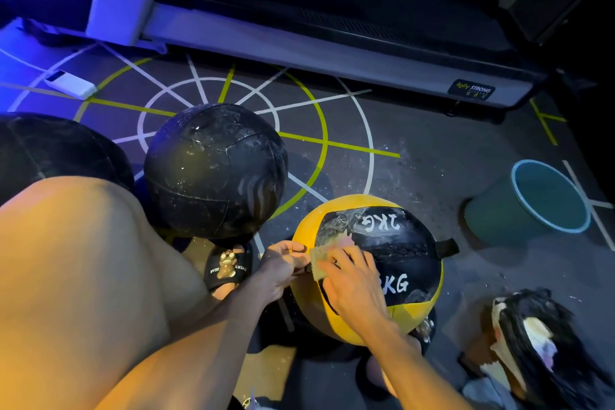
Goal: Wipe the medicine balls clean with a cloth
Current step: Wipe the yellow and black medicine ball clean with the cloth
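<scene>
A yellow and black medicine ball [392, 250] marked 2KG sits on the floor between my feet, with white smears on its black panel. My right hand [349, 280] lies flat on a small cloth [319, 261] and presses it onto the ball's left side. My left hand [283, 263] holds the ball's left edge and touches the cloth's corner with its fingertips. A dusty black medicine ball [216, 170] stands behind on the left. A second black ball [56, 150] shows at the far left, partly hidden by my knee.
A teal bucket [532, 206] leans on the floor at the right. A treadmill base [332, 53] runs across the back. A white power strip [70, 85] lies at the back left. A dark fringed rag [539, 343] lies at the lower right. My slipper [229, 270] is beside the ball.
</scene>
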The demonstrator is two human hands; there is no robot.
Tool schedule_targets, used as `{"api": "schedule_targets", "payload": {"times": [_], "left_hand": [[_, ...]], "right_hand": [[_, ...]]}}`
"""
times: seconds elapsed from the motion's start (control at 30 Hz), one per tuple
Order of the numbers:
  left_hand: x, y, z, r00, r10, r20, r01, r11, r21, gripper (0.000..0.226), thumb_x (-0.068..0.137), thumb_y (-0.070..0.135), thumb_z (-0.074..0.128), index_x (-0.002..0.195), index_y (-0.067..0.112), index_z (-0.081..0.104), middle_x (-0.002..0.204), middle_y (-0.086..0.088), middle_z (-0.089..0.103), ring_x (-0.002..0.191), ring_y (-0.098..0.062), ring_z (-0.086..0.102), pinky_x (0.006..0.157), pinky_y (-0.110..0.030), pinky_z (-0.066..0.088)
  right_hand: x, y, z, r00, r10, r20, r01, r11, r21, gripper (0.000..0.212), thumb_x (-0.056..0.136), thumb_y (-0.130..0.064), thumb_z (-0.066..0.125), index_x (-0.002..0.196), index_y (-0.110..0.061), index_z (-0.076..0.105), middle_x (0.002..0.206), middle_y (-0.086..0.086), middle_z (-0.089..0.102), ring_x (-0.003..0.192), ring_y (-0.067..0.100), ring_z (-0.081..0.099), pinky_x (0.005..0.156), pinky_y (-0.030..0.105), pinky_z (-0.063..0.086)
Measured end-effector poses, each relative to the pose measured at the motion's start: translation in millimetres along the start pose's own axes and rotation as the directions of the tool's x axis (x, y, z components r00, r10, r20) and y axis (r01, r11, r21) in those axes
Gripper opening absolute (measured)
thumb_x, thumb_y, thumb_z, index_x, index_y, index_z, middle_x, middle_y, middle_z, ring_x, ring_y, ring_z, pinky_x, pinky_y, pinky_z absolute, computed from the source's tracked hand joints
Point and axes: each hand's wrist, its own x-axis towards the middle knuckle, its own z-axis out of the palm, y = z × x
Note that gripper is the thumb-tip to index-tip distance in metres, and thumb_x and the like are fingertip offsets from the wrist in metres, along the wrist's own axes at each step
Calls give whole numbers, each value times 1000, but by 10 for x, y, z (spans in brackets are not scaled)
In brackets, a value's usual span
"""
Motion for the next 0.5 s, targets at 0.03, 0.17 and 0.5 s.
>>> {"api": "schedule_targets", "payload": {"times": [0.03,0.17,0.5], "left_hand": [[-1,-16,-7,1000,0,-5,0,1000,9,22,87,-10,72,93,10,67,87,-12,71,76,-25,65,72,-34,54],[12,-19,-11,1000,7,-18,-7,1000,18,23,88,-11,69,95,11,67,88,-11,71,77,-23,65,72,-33,54],[0,3,42,1000,9,-16,-9,1000,-15,20,90,-9,69,96,10,66,91,-12,72,75,-21,66,74,-33,54]], "right_hand": [[-27,26,-2,1000,-24,1,24,1000,-3,26,74,-19,75,99,-25,74,110,-8,64,100,21,54,79,35,47],[-103,115,-17,994,-113,7,113,993,41,28,81,-22,54,100,-25,74,114,-10,62,106,18,52,90,34,47],[-113,-97,43,956,285,-65,-267,942,202,32,89,-27,50,112,-32,72,108,-11,60,101,18,49,90,39,40]]}}
